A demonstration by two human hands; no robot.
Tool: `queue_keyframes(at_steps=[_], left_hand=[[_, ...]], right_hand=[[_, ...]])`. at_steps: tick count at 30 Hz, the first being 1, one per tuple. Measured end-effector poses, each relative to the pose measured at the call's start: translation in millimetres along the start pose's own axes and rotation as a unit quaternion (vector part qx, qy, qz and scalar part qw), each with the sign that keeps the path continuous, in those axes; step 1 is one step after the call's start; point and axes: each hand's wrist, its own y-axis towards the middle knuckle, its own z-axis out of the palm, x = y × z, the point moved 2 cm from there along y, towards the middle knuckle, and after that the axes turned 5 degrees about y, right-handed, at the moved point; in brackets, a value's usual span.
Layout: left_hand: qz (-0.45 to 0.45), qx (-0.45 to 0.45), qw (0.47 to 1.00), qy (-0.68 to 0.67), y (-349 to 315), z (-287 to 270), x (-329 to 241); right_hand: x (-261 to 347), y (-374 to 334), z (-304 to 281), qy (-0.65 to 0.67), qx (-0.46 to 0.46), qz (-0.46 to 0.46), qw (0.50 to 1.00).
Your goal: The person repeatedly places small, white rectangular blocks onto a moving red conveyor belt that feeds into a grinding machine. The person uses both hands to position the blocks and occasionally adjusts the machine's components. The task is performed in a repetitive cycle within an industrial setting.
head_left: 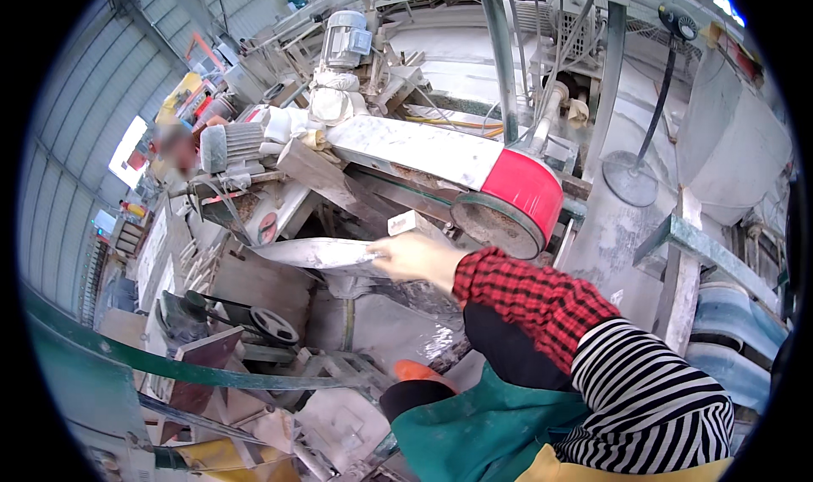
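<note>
- Whitish and long, the tapered strip (309,253) lies near the middle of the frame, its right end under your right hand (419,258).
- Your right hand has its fingers drawn together and seems to pinch that end; blur hides how firmly. Your left hand is out of the frame, so you cannot tell its state here.
- The strip looks stiff rather than floppy, and probably light enough for one hand. Its smooth, pale face may be slippery, and a thin edge could chip.
- Your best hold is likely the right end, with a second grip toward the middle against tipping.
- Just above your fingers stands a pale block (412,221); a brown beam (326,177) slants above the strip.
- To the upper right of your hand, the machine guard (415,148), white with a red end, limits your lift on that side.
- Below the strip, a grey panel (389,321) shows a wet-looking shine.
- At lower left, a spoked wheel (273,324) and a curved green rail (203,370) crowd the space; mind your sleeve there.
</note>
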Motion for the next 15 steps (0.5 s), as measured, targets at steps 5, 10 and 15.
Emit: queue_keyframes(at_steps=[5, 10, 15], left_hand=[[0.005, 0.007, 1.000, 0.011, -1.8, -3.3, 0.8], [0.017, 0.032, 0.999, 0.020, 5.3, -12.5, -5.0], [0.070, 0.078, 0.993, -0.045, 38.8, -27.4, -18.1]], right_hand=[[-3.3, -10.4, 75.8, -0.030, 0.039, 0.029, 0.998], [-7.0, -12.5, 92.5, -0.038, 0.181, -0.034, 0.982], [0.1, -18.4, 92.6, 0.006, 0.176, -0.103, 0.979]])
